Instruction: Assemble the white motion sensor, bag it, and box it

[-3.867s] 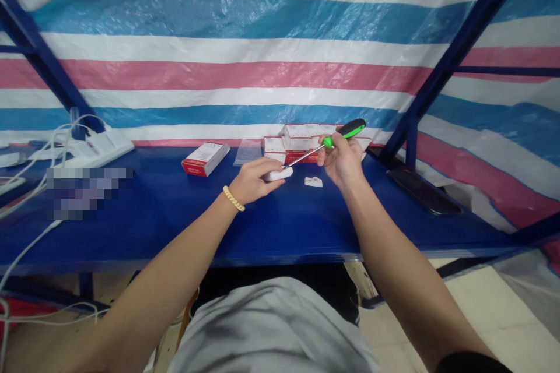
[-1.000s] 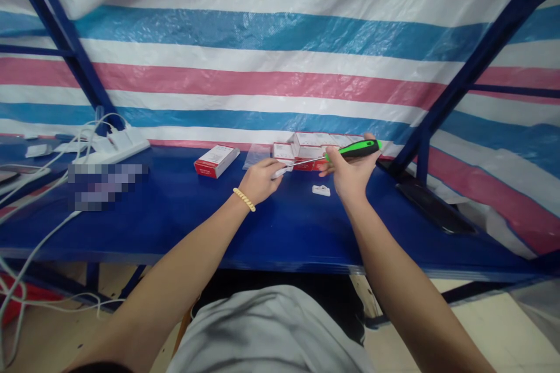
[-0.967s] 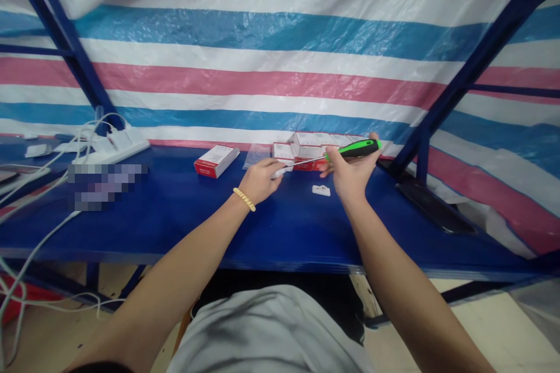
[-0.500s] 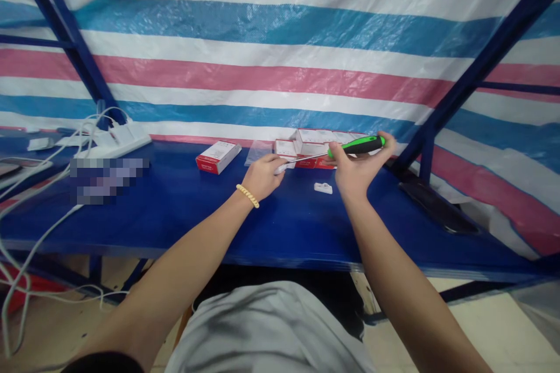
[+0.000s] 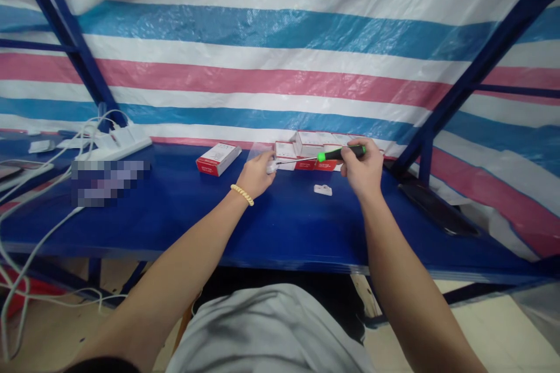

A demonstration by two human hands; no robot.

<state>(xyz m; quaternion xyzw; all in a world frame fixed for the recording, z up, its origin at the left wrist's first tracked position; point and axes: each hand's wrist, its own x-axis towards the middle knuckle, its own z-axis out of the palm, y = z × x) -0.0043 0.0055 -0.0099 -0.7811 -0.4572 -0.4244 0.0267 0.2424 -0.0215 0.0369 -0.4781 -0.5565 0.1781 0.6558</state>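
Note:
My right hand (image 5: 365,168) is closed around the black-and-green handle of a screwdriver (image 5: 332,154). Its thin metal shaft points left, and the tip meets a small white plastic part (image 5: 272,167). That part is pinched in the fingers of my left hand (image 5: 257,175), which hide most of it. On the table below and between the hands lies another small white plastic piece (image 5: 322,190). Behind the screwdriver stand several red-and-white boxes (image 5: 306,143) in a group.
A single red-and-white box (image 5: 217,158) lies left of my left hand, beside a clear plastic bag (image 5: 259,150). On the blue table (image 5: 289,227), a white power strip (image 5: 126,143) with cables is at the left. A dark flat object (image 5: 437,207) lies at the right.
My right hand has gone from spread fingers along the screwdriver handle to a closed grip on it. The screwdriver and my left hand have shifted slightly left.

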